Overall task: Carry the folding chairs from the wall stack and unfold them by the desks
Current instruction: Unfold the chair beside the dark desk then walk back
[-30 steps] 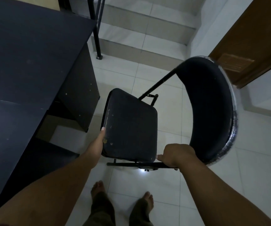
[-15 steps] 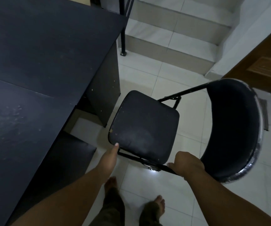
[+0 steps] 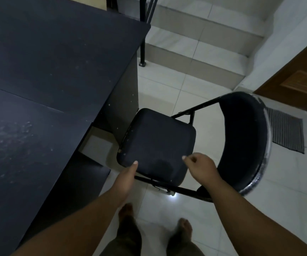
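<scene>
A black folding chair (image 3: 158,143) stands unfolded on the tiled floor, its padded seat flat and its curved backrest (image 3: 245,141) to the right. The seat's left side reaches the dark desk (image 3: 47,80). My left hand (image 3: 128,174) grips the seat's near-left corner, thumb on top. Over the seat's near-right edge hovers my right hand (image 3: 200,167), fingers loosely curled and holding nothing. The chair's black frame bar (image 3: 184,191) runs below both hands.
Tiled steps (image 3: 195,45) rise at the back, with a black metal post (image 3: 142,48) at their foot. A wooden door (image 3: 300,74) and a striped mat (image 3: 285,130) lie to the right. My bare feet (image 3: 154,220) stand on white tiles below the chair.
My right hand has let go of the frame bar and risen over the seat. The chair has shifted closer to the desk side, with my left hand still on the seat corner.
</scene>
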